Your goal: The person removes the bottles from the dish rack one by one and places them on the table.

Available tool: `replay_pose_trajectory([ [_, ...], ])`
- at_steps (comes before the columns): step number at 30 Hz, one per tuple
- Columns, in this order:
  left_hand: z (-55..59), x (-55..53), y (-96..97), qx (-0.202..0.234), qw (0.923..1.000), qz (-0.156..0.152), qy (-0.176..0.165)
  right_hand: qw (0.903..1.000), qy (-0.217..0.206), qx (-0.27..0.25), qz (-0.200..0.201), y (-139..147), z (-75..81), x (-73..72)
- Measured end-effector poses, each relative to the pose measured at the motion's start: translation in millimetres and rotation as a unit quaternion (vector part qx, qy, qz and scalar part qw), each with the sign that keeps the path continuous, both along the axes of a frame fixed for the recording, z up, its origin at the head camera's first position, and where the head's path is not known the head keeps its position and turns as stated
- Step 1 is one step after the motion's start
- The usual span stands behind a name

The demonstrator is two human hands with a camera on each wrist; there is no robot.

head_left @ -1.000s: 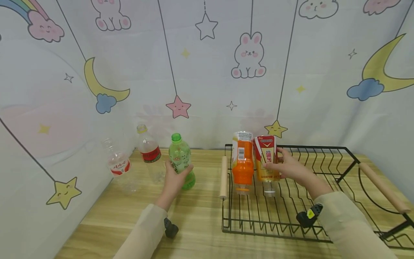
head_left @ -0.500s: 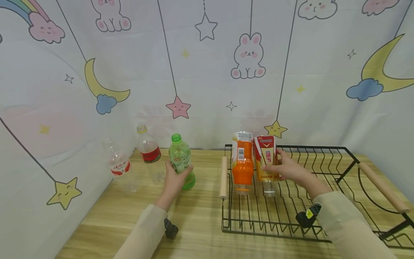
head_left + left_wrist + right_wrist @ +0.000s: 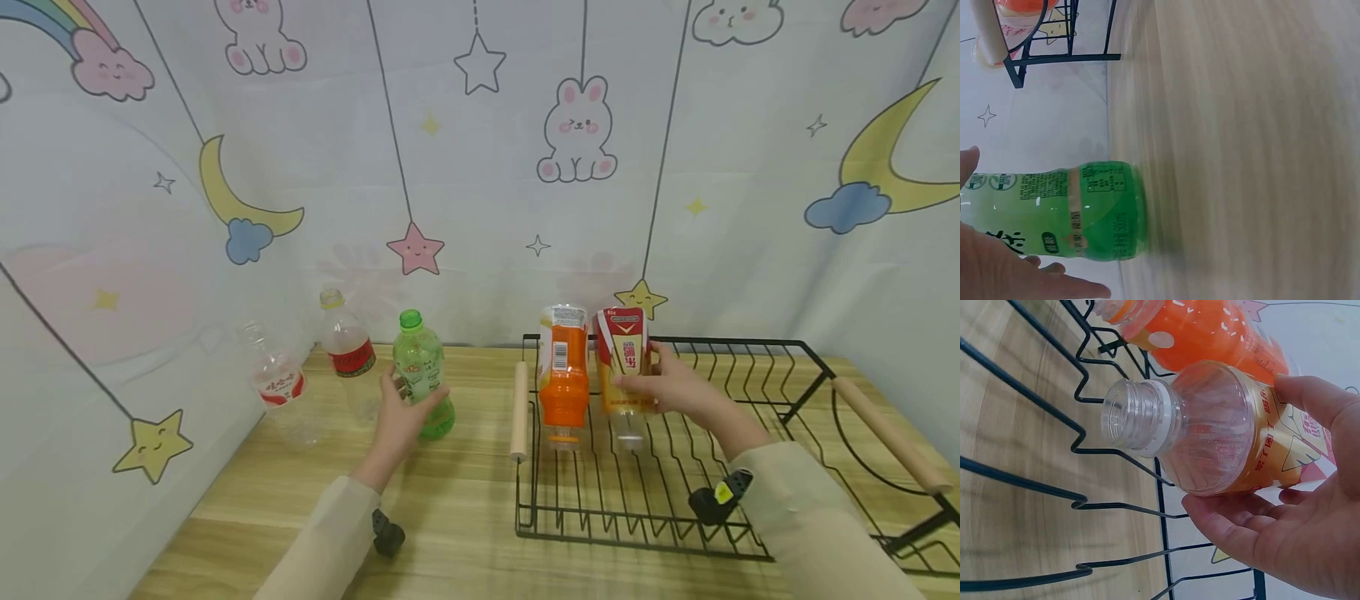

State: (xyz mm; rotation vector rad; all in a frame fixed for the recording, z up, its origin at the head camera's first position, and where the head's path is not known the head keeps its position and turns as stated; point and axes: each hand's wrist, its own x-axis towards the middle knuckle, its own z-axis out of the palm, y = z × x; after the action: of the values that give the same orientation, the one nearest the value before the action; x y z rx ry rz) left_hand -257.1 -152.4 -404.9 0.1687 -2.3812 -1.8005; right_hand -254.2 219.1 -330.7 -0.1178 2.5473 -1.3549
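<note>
My left hand [image 3: 401, 421] stands around a green plastic bottle [image 3: 423, 358] with a green cap, upright on the table. In the left wrist view the bottle's base [image 3: 1110, 209] rests on the wood; thumb and fingers are spread about it, one finger straight. With my right hand [image 3: 667, 385] I hold an upside-down clear bottle with a red and gold label [image 3: 622, 358], over the rack's left part. In the right wrist view its uncapped neck [image 3: 1141, 419] points down beside the rack wires, the thumb and fingers on the label and shoulder.
An orange bottle [image 3: 566, 367] stands upside down in the black wire rack [image 3: 637, 546], which has wooden handles [image 3: 519, 412]. Two clear uncapped bottles, one with a red-white label [image 3: 279, 387] and one with a red-black label [image 3: 352, 358], stand left. A patterned curtain [image 3: 480, 183] hangs behind.
The red and gold bottle has risen slightly and shifted right, away from the orange one, in my right hand. My left hand has eased slightly left; the green bottle stays put.
</note>
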Motion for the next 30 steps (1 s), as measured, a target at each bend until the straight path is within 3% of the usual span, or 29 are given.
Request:
replay_pose_trajectory([
  [11,18.5,11.2,-7.6,-0.050,0.9985,-0.012,0.017,0.9991,0.030,-0.030,0.000,4.9,13.1,4.3],
  [20,37.9,28.0,-11.2,-0.079,0.9957,-0.003,0.048,0.9986,0.042,-0.032,0.000,3.3,24.9,12.9],
  [30,60.1,49.0,-7.6,-0.099,0.9922,-0.015,0.074,0.9984,0.055,-0.014,0.011,-0.2,41.8,26.1],
])
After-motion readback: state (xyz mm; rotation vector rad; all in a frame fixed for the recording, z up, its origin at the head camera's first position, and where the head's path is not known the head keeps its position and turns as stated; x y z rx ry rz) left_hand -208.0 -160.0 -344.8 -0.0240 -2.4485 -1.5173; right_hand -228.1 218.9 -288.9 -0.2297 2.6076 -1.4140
